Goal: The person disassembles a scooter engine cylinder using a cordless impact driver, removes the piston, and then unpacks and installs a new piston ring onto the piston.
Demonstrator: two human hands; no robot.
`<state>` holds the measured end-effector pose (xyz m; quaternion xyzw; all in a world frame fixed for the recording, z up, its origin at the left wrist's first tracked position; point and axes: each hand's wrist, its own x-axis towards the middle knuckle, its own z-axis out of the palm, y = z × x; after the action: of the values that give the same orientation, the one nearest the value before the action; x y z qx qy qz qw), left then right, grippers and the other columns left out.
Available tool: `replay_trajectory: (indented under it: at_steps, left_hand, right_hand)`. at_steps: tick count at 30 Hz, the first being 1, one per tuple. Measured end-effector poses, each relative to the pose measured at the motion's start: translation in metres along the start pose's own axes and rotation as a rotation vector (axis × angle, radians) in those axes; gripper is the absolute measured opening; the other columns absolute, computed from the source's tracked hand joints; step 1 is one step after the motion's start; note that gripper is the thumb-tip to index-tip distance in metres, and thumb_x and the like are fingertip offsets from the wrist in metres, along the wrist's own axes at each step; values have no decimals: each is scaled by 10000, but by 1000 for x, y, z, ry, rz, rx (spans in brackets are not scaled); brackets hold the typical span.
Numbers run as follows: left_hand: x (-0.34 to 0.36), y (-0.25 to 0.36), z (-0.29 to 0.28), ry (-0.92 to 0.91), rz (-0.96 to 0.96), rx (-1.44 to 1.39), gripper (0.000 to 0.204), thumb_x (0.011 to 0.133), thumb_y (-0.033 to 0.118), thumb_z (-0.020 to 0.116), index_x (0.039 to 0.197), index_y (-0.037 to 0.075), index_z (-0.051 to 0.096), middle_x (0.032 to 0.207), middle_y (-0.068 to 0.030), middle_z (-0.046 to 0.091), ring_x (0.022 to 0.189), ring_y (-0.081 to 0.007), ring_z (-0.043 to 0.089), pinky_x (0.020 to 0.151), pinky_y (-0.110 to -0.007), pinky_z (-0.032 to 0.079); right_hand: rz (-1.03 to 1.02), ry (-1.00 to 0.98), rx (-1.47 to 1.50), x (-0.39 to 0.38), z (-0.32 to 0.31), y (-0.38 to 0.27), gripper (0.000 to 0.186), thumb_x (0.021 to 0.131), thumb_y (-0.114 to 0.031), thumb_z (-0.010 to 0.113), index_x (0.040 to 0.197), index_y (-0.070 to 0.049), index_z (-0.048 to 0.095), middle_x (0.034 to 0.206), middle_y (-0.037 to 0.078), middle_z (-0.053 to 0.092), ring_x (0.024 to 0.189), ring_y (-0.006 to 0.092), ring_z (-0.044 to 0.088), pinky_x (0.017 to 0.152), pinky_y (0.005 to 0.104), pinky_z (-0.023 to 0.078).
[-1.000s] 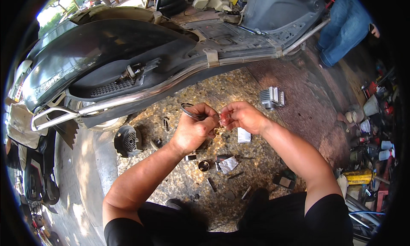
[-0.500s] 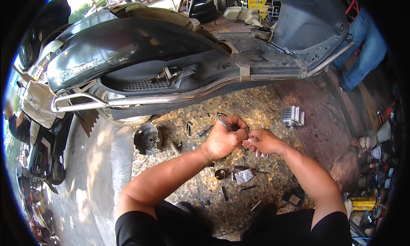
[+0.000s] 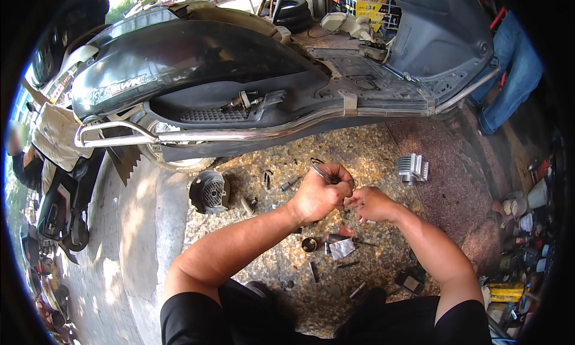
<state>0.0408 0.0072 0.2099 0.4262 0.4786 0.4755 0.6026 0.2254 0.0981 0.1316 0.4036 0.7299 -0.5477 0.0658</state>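
My left hand (image 3: 323,193) is closed on thin metal rings (image 3: 321,169), which curve out above its thumb and fingers. Close against its fingertips, my right hand (image 3: 376,206) has its fingers bent inward in a pinch; what lies between them is too small to make out. A bit of white shows under the right fingers. Below the hands, on the stained floor, a small red scrap (image 3: 345,230) lies by a folded white paper (image 3: 342,248). Nearby stand a dark round cup-like part (image 3: 308,244) and a screwdriver (image 3: 336,238).
A dark scooter (image 3: 203,69) with a chrome side rail (image 3: 239,134) spans the far side. A finned metal cylinder (image 3: 412,169) sits right, a black fan cover (image 3: 209,192) left. Several small parts and tools lie between. A person's jeans (image 3: 515,75) show far right; clutter lines the right edge.
The right hand's fingers have shifted slightly and loosened from their tight bunch. A red scrap seen between the hands earlier now shows lower, by the white paper. The left hand still grips the rings.
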Motion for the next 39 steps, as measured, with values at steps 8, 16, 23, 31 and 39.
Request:
replay_trajectory:
  at_steps: [8,16,23,31,39]
  left_hand:
    - [-2,2,2,30,-31,27,81,848,66,589,879,-8,595,790,-47,624,695,-108,597,572,-263,530]
    - [-5,2,1,40,-25,40,77,876,78,604,887,2,604,789,-42,631,673,-97,603,574,-244,523]
    - [-7,2,0,32,-14,49,83,889,91,617,899,9,607,786,-47,639,663,-93,609,576,-231,519]
    - [-10,1,-5,31,-19,-1,84,862,85,624,886,9,599,768,-32,614,639,-94,579,548,-245,506]
    - [-4,-10,-16,19,-20,-63,85,829,60,616,886,6,584,741,-33,595,606,-103,554,528,-254,487]
  right_hand:
    - [-58,177,61,-8,-13,-15,194,992,-126,507,958,21,629,778,107,639,665,147,621,580,323,484]
    - [-125,324,32,-8,-15,-26,223,989,-191,548,926,-2,647,743,73,617,730,163,598,675,356,469]
    - [-317,394,94,-6,-21,-37,148,962,-128,584,986,-14,676,677,35,600,586,77,548,527,265,446]
    - [-500,365,153,-10,-40,-116,201,956,-57,552,1119,2,655,831,27,650,656,64,583,507,220,471]
    - [-974,604,-190,33,-16,-217,100,826,1,681,922,17,702,765,86,686,650,136,645,593,285,519]
